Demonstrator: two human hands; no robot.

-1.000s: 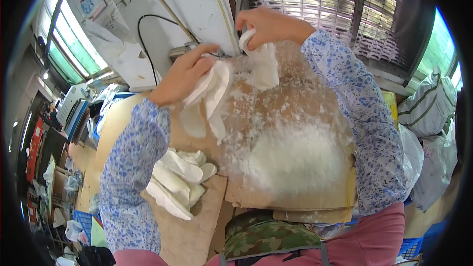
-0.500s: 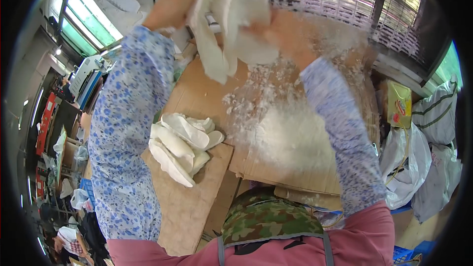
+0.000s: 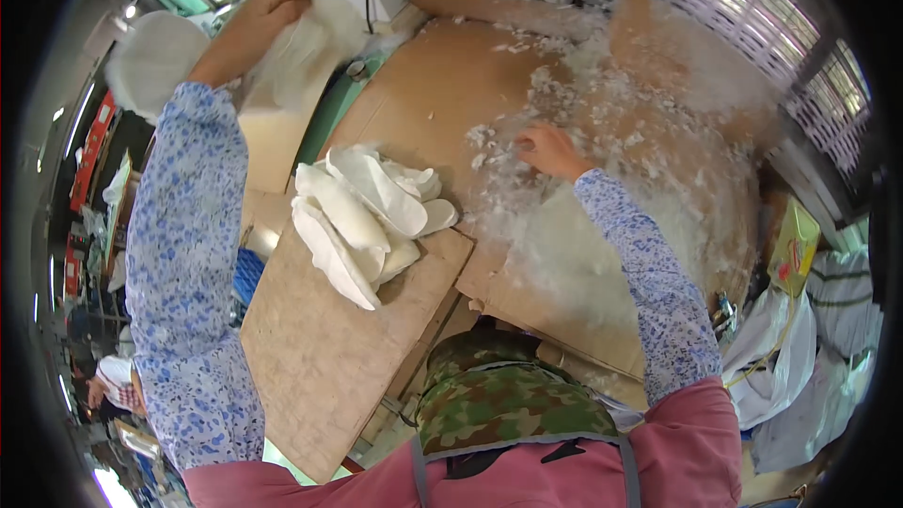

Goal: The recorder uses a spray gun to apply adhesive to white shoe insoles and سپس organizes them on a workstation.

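Note:
My left hand (image 3: 254, 23) is raised at the upper left and grips a white fabric piece (image 3: 306, 52) that hangs down from it. My right hand (image 3: 550, 149) rests on the brown cardboard work surface (image 3: 442, 85), fingers down in a spread of loose white fluffy filling (image 3: 602, 160); whether it holds any is unclear. A stack of white stuffed fabric pieces (image 3: 362, 216) lies on a cardboard board (image 3: 329, 357) between my arms.
A camouflage-patterned bag (image 3: 503, 404) sits at my lap. White plastic bags (image 3: 800, 357) and a yellow packet (image 3: 795, 245) lie at the right. A metal grille (image 3: 752, 28) stands behind the surface. Another person (image 3: 113, 381) is at the far lower left.
Both hands were up together holding the white fabric piece. Now my left hand has swung it out to the left, and my right hand has dropped onto the loose filling.

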